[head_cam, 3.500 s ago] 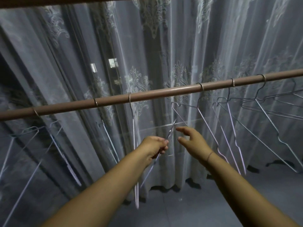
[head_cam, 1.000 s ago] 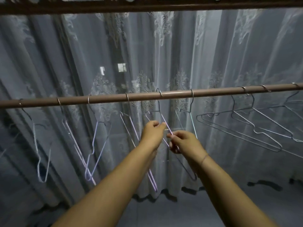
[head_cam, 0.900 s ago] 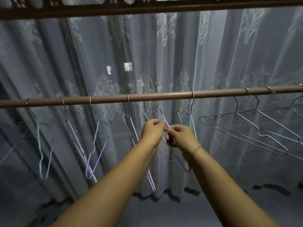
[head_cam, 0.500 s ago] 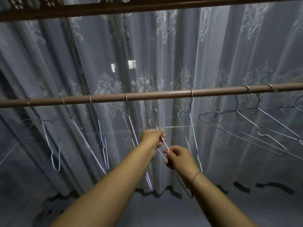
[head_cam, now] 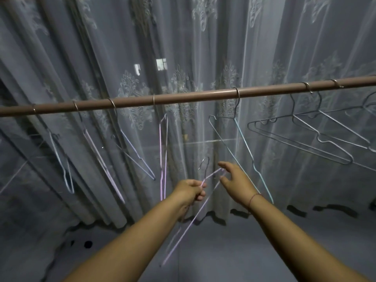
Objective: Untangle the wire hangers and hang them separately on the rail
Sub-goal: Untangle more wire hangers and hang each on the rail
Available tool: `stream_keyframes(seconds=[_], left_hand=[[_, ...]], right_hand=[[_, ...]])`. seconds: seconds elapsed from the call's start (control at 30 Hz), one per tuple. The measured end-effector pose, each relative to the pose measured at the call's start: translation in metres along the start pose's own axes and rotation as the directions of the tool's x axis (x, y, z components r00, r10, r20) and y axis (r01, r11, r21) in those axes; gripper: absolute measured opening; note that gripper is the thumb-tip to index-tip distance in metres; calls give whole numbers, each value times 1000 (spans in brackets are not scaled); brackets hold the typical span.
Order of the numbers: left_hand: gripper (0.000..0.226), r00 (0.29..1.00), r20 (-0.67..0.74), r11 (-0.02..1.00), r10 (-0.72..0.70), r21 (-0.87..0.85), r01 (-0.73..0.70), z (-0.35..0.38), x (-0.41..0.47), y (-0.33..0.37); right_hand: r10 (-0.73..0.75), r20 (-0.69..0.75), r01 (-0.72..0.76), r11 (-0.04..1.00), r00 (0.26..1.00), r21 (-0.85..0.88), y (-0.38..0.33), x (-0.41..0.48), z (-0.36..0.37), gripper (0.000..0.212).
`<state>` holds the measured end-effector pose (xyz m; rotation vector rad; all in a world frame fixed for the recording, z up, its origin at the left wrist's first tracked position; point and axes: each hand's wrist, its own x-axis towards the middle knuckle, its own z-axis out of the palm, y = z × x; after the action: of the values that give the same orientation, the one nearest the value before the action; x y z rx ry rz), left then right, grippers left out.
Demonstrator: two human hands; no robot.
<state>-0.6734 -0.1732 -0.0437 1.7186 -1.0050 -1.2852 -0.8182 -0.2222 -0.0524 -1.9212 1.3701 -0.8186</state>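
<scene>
A brown rail [head_cam: 193, 97] runs across the view with several wire hangers on it. My left hand [head_cam: 189, 191] is closed on a pale purple wire hanger [head_cam: 195, 216] that is off the rail, its hook [head_cam: 204, 163] pointing up below the rail. My right hand [head_cam: 234, 178] is beside the hanger's upper end with fingers spread, just touching or barely off the wire. A light blue hanger [head_cam: 246, 147] hangs right behind my right hand. A purple hanger [head_cam: 162, 151] hangs to the left of my left hand.
A tangle of grey hangers [head_cam: 317, 137] lies nearly flat at the right end of the rail. More hangers [head_cam: 97, 153] hang slanted on the left. A sheer patterned curtain [head_cam: 203, 58] is close behind the rail. The grey floor [head_cam: 223, 251] is below.
The purple hanger has come off the rail and been lowered. My right hand has let go of it and opened. The view has tilted down a little.
</scene>
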Motion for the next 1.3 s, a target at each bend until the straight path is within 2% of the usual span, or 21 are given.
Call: stream_keyframes(seconds=[0.13, 0.23, 0.37, 0.5, 0.57, 0.6, 0.67, 0.77, 0.83, 0.93, 1.3], left_hand=[[25, 999, 2, 994, 53, 95, -53, -8, -1, -12], [26, 992, -6, 981, 124, 152, -121, -11, 1, -17], [19, 972, -128, 964, 197, 209, -168, -10, 6, -22], [17, 883, -348, 915, 314, 361, -183, -6, 8, -17], [11, 854, -403, 929, 328, 303, -213, -2, 7, -9], [13, 862, -393, 940, 319, 248, -235, 0, 6, -6], [19, 908, -294, 953, 298, 142, -267, 7, 5, 2], [26, 952, -100, 957, 290, 18, -289, 19, 3, 14], [19, 951, -41, 945, 307, -106, -309, 27, 1, 23], [7, 945, -45, 914, 324, -242, -325, 31, -1, 38], [8, 866, -144, 821, 479, -276, -500, 17, -8, 93]], right_hand=[[-37, 155, 73, 971, 987, -229, 7, -3, 4, 43], [-5, 227, 79, 944, 974, -319, 10, -7, 5, 22], [63, 213, -35, 991, 975, -133, 14, -18, 5, 15], [142, 180, -160, 983, 973, 91, 16, -31, 7, 13], [163, 169, -201, 952, 972, 233, 11, -36, 7, 16], [175, 169, -222, 919, 970, 326, 8, -38, 7, 18], [185, 170, -245, 844, 968, 477, -1, -40, 5, 20], [156, 128, -201, 794, 980, 574, -15, -40, -4, 15], [129, 71, -146, 797, 989, 586, -23, -38, -12, 16], [82, -7, -64, 827, 997, 559, -34, -36, -24, 16], [-34, -142, 115, 781, 989, 614, -76, -10, -43, 16]])
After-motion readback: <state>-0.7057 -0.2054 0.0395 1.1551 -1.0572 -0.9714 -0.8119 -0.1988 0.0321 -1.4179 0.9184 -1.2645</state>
